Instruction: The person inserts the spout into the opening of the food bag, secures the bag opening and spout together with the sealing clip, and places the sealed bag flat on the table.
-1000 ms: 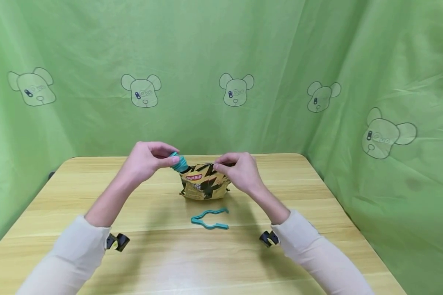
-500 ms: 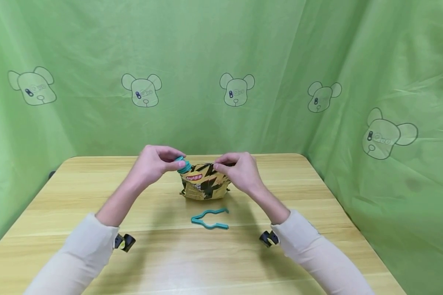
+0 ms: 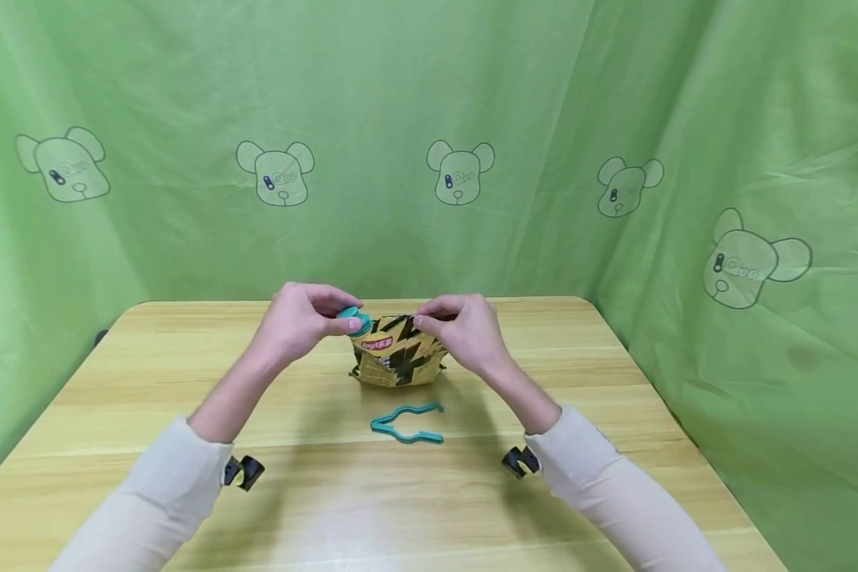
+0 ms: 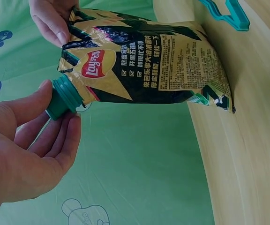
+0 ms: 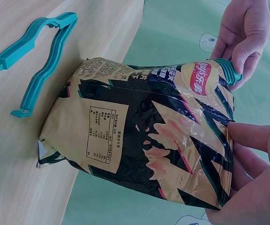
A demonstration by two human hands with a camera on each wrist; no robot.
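A black-and-gold Lay's chip bag [image 3: 403, 361] stands upright on the wooden table. My left hand [image 3: 296, 322] pinches a teal ribbed screw-cap spout [image 4: 65, 97] between thumb and fingers at the bag's upper left corner. In the left wrist view the spout's threaded end meets the corner of the bag's mouth. My right hand [image 3: 466, 332] pinches the bag's top edge near its right end, thumb on the near face. In front of the bag lies a hinged teal bag clip [image 3: 406, 437], spread apart, which also shows in the right wrist view.
The light wooden table [image 3: 372, 508] ends at a rounded back edge. Behind it and along the sides hangs a green curtain [image 3: 372, 238] with printed bear heads. Dark wrist devices [image 3: 243, 472] sit by both sleeve cuffs.
My left hand has moved right and slightly down with the spout, bringing it over the bag's upper left corner. The right hand, bag and clip stay in place.
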